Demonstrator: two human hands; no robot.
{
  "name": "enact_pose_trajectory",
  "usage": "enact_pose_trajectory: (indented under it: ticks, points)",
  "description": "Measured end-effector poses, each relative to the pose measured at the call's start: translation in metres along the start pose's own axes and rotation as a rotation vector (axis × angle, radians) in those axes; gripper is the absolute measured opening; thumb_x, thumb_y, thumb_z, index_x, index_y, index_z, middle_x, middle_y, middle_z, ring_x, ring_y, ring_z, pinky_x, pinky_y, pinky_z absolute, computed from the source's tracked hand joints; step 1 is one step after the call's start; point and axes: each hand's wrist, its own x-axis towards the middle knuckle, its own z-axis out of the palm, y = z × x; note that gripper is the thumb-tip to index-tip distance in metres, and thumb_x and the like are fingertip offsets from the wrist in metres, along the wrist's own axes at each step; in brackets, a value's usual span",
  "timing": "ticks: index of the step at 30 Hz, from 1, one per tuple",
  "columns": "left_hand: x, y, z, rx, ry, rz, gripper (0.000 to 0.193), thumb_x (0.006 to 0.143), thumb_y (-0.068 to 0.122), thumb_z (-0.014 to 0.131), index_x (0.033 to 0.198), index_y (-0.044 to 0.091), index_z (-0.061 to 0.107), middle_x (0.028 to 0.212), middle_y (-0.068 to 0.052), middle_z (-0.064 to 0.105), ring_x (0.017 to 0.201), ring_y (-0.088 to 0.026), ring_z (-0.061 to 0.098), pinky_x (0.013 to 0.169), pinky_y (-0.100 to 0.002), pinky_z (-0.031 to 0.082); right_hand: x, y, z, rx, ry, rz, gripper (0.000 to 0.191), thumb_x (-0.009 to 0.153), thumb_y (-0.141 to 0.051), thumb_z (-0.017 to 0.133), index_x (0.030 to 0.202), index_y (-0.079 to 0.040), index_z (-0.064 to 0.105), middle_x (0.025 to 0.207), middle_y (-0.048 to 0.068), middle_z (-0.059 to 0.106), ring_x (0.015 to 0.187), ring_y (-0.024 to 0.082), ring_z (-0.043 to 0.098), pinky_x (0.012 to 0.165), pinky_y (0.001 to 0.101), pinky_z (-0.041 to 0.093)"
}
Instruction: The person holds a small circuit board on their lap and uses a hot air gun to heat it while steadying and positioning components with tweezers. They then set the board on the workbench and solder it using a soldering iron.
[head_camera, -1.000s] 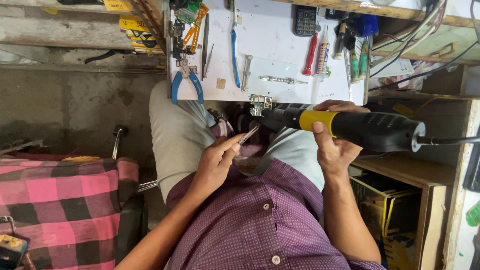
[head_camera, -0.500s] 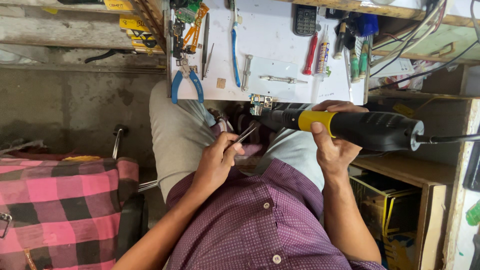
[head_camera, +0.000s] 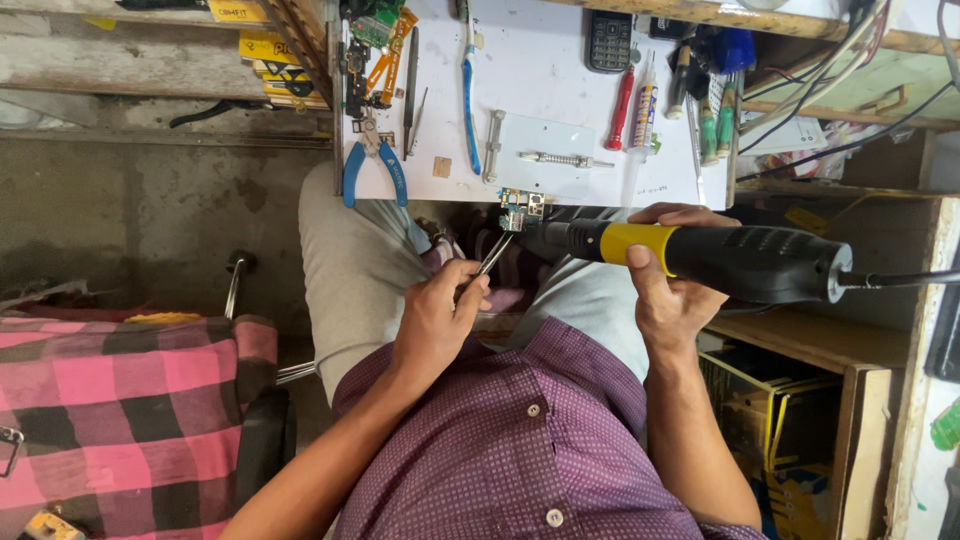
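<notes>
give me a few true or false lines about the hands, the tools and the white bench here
1. The right hand holds a black and yellow hot-air tool. True.
2. The left hand holds blue-handled pliers. False: it holds tweezers; the pliers lie on the white bench.
3. The tweezers' tips reach a small circuit board at the bench edge. True.
4. The tool's nozzle points away from the board. False: it points at the board.
5. A keypad phone lies on the bench. True.
</notes>
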Motion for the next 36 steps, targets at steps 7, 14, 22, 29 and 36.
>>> enact_pose_trajectory:
  ticks: [7, 14, 22, 29, 36]
  points:
    - [0.005, 0.000, 0.001, 0.038, -0.026, -0.007, 0.018, 0.098, 0.010, 0.064, 0.110, -0.003, 0.065, 0.092, -0.014, 0.078, 0.083, -0.020, 0.081, 0.062, -0.028, 0.063, 0.000, 0.000, 0.000, -0.004, -0.014, -0.005, 0.042, 0.102, -0.015, 0.080, 0.127, -0.004, 0.048, 0.112, 0.012, 0.059, 0.106, 0.027, 0.069, 0.096, 0.0377, 0.057]
    - [0.006, -0.001, 0.002, -0.015, -0.024, -0.026, 0.018, 0.099, 0.011, 0.065, 0.109, -0.004, 0.065, 0.089, -0.013, 0.079, 0.080, -0.019, 0.081, 0.063, -0.028, 0.062, 0.000, 0.000, 0.000, -0.028, -0.013, -0.013, 0.039, 0.102, -0.016, 0.080, 0.122, -0.003, 0.048, 0.111, 0.012, 0.060, 0.105, 0.027, 0.069, 0.096, 0.0375, 0.056]
    - [0.011, 0.001, 0.004, -0.154, -0.083, -0.192, 0.018, 0.098, 0.011, 0.062, 0.109, -0.002, 0.066, 0.085, -0.007, 0.077, 0.074, -0.015, 0.079, 0.054, -0.025, 0.055, -0.002, 0.001, 0.000, -0.030, 0.001, -0.008, 0.041, 0.102, -0.018, 0.081, 0.122, -0.003, 0.048, 0.112, 0.011, 0.059, 0.105, 0.026, 0.069, 0.093, 0.0352, 0.054]
    - [0.005, 0.001, 0.002, -0.072, -0.042, -0.102, 0.016, 0.098, 0.011, 0.064, 0.106, -0.003, 0.065, 0.083, -0.009, 0.077, 0.074, -0.016, 0.080, 0.056, -0.026, 0.056, -0.004, 0.002, -0.002, -0.034, 0.013, -0.011, 0.043, 0.102, -0.019, 0.082, 0.123, -0.003, 0.048, 0.111, 0.011, 0.058, 0.104, 0.026, 0.069, 0.092, 0.0353, 0.054]
    - [0.006, -0.002, 0.003, -0.056, -0.036, -0.059, 0.017, 0.098, 0.011, 0.065, 0.107, -0.003, 0.065, 0.085, -0.011, 0.078, 0.076, -0.017, 0.080, 0.059, -0.026, 0.060, -0.004, 0.002, -0.002, -0.038, 0.008, -0.012, 0.042, 0.102, -0.019, 0.081, 0.123, -0.003, 0.049, 0.112, 0.010, 0.058, 0.105, 0.027, 0.069, 0.092, 0.0357, 0.054]
